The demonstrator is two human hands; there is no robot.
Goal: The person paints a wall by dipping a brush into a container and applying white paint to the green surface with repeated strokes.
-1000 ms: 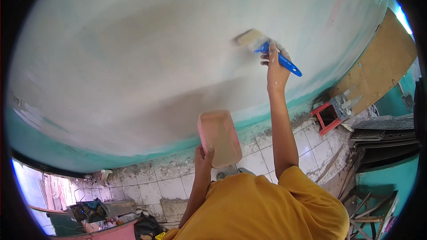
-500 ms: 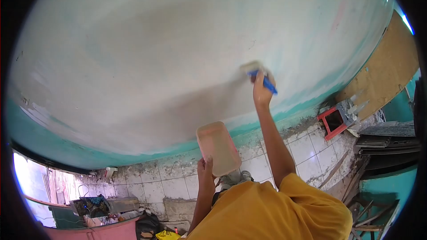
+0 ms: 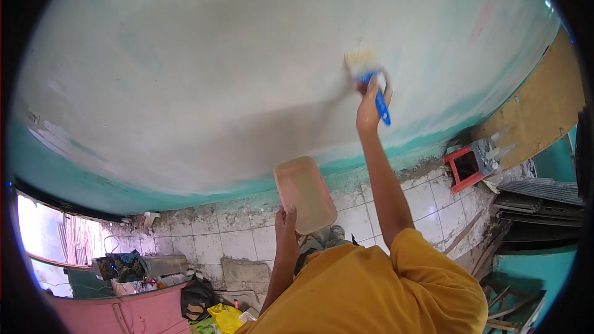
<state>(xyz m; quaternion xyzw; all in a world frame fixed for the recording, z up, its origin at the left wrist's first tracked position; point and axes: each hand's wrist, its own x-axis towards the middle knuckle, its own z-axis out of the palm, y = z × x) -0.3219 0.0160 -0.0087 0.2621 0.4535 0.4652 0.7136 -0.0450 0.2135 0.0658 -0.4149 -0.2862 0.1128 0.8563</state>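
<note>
My right hand (image 3: 372, 100) grips a paintbrush (image 3: 382, 109) with a blue handle. Its pale bristles point up and lie against or very near the wall (image 3: 247, 68), which has a whitish coat over turquoise paint. Lower down, my left hand (image 3: 286, 219) holds a pinkish rectangular tub (image 3: 305, 195) by its left side, fingers partly hidden behind it. Pale material shows inside the tub.
A red-framed stool (image 3: 464, 169) stands by the wall at right, near stacked dark sheets (image 3: 535, 201). White tiles (image 3: 238, 244) cover the dirty floor. A pink cabinet (image 3: 130, 312) with clutter and a yellow bag (image 3: 226, 318) are at lower left.
My right hand has moved up with the brush, whose bristles now point more upward. The tub in my left hand sits slightly higher in view.
</note>
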